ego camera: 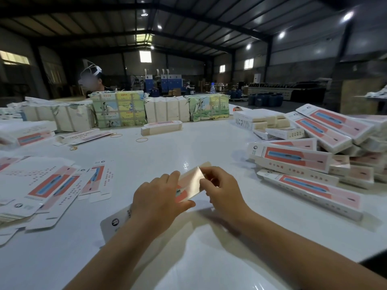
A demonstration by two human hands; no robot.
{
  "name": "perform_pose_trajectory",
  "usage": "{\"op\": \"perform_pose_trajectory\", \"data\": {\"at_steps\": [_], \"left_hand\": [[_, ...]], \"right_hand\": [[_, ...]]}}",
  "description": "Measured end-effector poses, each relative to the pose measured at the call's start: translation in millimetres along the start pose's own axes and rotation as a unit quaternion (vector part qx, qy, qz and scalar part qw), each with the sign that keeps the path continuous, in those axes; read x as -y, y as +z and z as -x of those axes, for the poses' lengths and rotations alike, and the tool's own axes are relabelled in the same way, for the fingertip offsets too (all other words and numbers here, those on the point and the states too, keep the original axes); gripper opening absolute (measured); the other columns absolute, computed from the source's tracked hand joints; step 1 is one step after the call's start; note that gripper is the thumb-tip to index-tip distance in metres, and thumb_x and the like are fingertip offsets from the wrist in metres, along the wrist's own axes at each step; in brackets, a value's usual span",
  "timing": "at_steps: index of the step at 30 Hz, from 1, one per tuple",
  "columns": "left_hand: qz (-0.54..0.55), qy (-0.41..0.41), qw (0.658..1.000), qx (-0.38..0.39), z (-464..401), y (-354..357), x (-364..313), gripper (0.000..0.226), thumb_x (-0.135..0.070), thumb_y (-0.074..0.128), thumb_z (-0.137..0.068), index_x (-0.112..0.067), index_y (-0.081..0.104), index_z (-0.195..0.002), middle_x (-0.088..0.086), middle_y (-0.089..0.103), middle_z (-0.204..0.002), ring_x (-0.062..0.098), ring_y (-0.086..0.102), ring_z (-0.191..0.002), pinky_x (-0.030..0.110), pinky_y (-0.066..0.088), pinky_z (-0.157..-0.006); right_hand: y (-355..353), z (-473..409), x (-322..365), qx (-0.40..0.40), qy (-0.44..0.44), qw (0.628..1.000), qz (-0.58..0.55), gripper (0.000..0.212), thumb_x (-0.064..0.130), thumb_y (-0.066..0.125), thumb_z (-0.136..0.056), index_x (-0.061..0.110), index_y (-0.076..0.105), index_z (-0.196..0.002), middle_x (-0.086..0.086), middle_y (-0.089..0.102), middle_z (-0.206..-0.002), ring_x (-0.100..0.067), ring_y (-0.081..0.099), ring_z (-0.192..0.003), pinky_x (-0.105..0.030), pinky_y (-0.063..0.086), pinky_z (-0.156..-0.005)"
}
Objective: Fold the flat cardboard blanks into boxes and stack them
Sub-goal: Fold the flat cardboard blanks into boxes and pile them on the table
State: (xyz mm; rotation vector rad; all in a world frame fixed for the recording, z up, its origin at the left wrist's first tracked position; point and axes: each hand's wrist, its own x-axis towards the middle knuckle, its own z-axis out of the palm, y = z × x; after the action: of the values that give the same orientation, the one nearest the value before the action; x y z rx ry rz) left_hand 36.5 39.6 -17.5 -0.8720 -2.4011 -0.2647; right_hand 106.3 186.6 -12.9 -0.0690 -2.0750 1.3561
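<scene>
— Both forearms come up from the bottom edge; what are the fingers doing?

— Left hand (161, 197) has its fingers curled round the near half of a long box (189, 185), thumb under its edge. Right hand (223, 190) pinches the flap at the far end, fingers bent and clamped on the card. That box is held just over the white bench (188, 143), middle of the view, its near end showing a round black logo below the left wrist.

— And around it?

— Flat blanks (48, 189) fanned out to the left, pink and blue print, rows of small characters too blurred to read. Folded boxes (310, 164) heaped to the right, same artwork, stacked at loose angles. Nothing lies between the hands and either pile.

— Further back?

— Strapped bundles (119, 110) along the far edge, some wrapped in illustrated green and yellow paper. A small bound stack (161, 127) in front of them, and rubber bands (142, 140) lying loose. Another person (94, 82) sits behind the bundles, probably wearing a head rig.
</scene>
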Motion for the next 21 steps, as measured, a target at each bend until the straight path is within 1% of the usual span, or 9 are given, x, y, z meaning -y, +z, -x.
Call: {"op": "perform_pose_trajectory", "data": {"at_steps": [4, 7, 10, 12, 14, 16, 18, 20, 21], "left_hand": [[0.003, -0.006, 1.0, 0.002, 0.9, 1.8, -1.8, 0.076, -0.076, 0.045, -0.077, -0.029, 0.033, -0.134, -0.011, 0.056, -0.119, 0.011, 0.058, -0.099, 0.024, 0.047, -0.077], [0.003, -0.016, 1.0, -0.002, 0.3, 2.7, -3.6, 0.076, -0.077, 0.045, -0.076, -0.029, 0.034, -0.134, -0.011, 0.057, -0.117, 0.011, 0.059, -0.099, 0.024, 0.047, -0.077], [0.004, -0.017, 1.0, 0.0, 0.2, 2.8, -4.1, 0.077, -0.078, 0.043, -0.075, -0.029, 0.035, -0.133, -0.011, 0.057, -0.117, 0.011, 0.059, -0.098, 0.024, 0.047, -0.076], [0.01, -0.019, 1.0, 0.001, -0.2, 1.9, -3.2, 0.077, -0.079, 0.041, -0.074, -0.03, 0.034, -0.133, -0.013, 0.057, -0.118, 0.009, 0.059, -0.097, 0.022, 0.046, -0.077], [0.022, -0.025, 0.999, 0.002, -1.0, 0.9, -1.3, 0.076, -0.079, 0.041, -0.074, -0.031, 0.034, -0.133, -0.014, 0.056, -0.119, 0.009, 0.058, -0.096, 0.021, 0.046, -0.077], [0.031, -0.025, 0.999, 0.008, -0.9, 0.5, -0.9, 0.074, -0.078, 0.041, -0.075, -0.032, 0.033, -0.133, -0.014, 0.056, -0.117, 0.009, 0.058, -0.095, 0.022, 0.045, -0.076], [0.029, -0.016, 0.999, 0.015, -0.2, 0.4, -1.8, 0.074, -0.078, 0.041, -0.076, -0.033, 0.032, -0.133, -0.015, 0.055, -0.116, 0.008, 0.057, -0.096, 0.021, 0.045, -0.075], [0.031, -0.011, 0.999, 0.025, 0.0, 0.6, -1.6, 0.076, -0.079, 0.041, -0.075, -0.033, 0.031, -0.134, -0.016, 0.054, -0.118, 0.007, 0.057, -0.097, 0.021, 0.045, -0.077], [0.034, -0.011, 0.999, 0.031, -0.1, 0.6, -0.8, 0.076, -0.079, 0.041, -0.075, -0.033, 0.03, -0.134, -0.016, 0.054, -0.118, 0.007, 0.056, -0.097, 0.021, 0.046, -0.077]], "right_hand": [[1.4, -2.4, -1.4, 0.035, 0.044, 0.997, -0.059, 0.041, -0.004, 0.049, -0.087, 0.034, 0.064, -0.085, 0.018, 0.062, -0.064, 0.002, 0.051, -0.054, -0.016, 0.041, -0.058], [0.0, -4.1, -1.2, 0.042, 0.05, 0.994, -0.086, 0.042, -0.005, 0.048, -0.087, 0.035, 0.064, -0.087, 0.022, 0.062, -0.064, 0.004, 0.051, -0.055, -0.013, 0.041, -0.057], [0.4, -3.2, -1.6, 0.031, 0.039, 0.998, -0.045, 0.035, 0.004, 0.053, -0.089, 0.036, 0.065, -0.093, 0.012, 0.061, -0.086, 0.001, 0.055, -0.071, -0.01, 0.043, -0.065], [-0.3, -4.5, -4.2, -0.021, 0.025, 0.998, 0.046, 0.029, 0.019, 0.06, -0.09, 0.031, 0.06, -0.117, 0.005, 0.05, -0.108, -0.006, 0.053, -0.093, -0.006, 0.043, -0.075], [-3.8, -8.6, -10.5, -0.062, 0.022, 0.994, 0.092, 0.061, 0.033, 0.067, -0.086, 0.032, 0.038, -0.139, 0.007, 0.036, -0.127, -0.008, 0.043, -0.112, -0.014, 0.041, -0.092], [-7.8, -12.9, -12.2, -0.044, 0.091, 0.994, 0.028, 0.087, 0.034, 0.074, -0.08, 0.037, 0.018, -0.146, 0.008, 0.032, -0.135, -0.011, 0.041, -0.119, -0.028, 0.041, -0.099], [-7.8, -15.4, -12.7, 0.005, 0.202, 0.971, -0.132, 0.095, 0.024, 0.078, -0.077, 0.041, 0.015, -0.146, 0.002, 0.048, -0.127, -0.019, 0.057, -0.107, -0.032, 0.05, -0.086], [-6.5, -17.2, -16.1, 0.037, 0.268, 0.922, -0.278, 0.081, 0.006, 0.075, -0.076, 0.032, 0.031, -0.139, -0.005, 0.062, -0.109, -0.027, 0.068, -0.089, -0.035, 0.055, -0.075], [-6.3, -19.0, -17.8, 0.041, 0.266, 0.916, -0.296, 0.063, -0.001, 0.072, -0.077, 0.017, 0.043, -0.129, -0.01, 0.066, -0.105, -0.029, 0.07, -0.086, -0.034, 0.056, -0.073]]}}
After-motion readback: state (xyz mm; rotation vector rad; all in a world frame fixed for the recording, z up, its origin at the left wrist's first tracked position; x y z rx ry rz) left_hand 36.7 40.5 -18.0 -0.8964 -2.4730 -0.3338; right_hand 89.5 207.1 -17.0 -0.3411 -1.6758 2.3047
